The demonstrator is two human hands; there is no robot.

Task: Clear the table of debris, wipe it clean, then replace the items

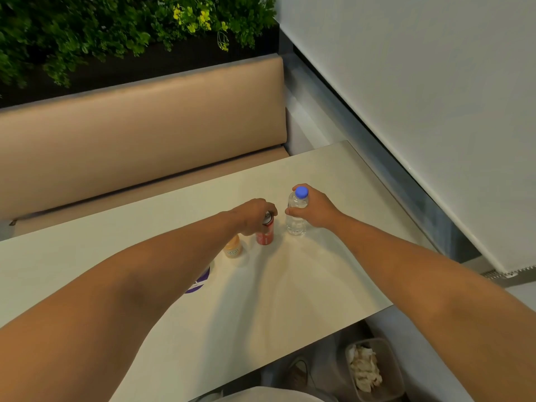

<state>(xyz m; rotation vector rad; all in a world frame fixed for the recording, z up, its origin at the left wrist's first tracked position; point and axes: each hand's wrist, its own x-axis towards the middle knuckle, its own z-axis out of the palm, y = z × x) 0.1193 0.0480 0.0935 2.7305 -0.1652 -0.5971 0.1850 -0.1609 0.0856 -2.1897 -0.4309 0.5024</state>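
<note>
A clear water bottle with a blue cap stands upright on the pale table. My right hand grips it around the upper body. To its left stands a red can; my left hand holds it from above, fingers curled over its top. A small orange bottle with a pale label stands just left of the can, partly under my left wrist. A purple round sticker or coaster peeks out from under my left forearm.
A tan padded bench runs along the table's far side, with green plants above it. A white wall is at the right. On the floor at the lower right stands a bin with crumpled paper, beside a shoe.
</note>
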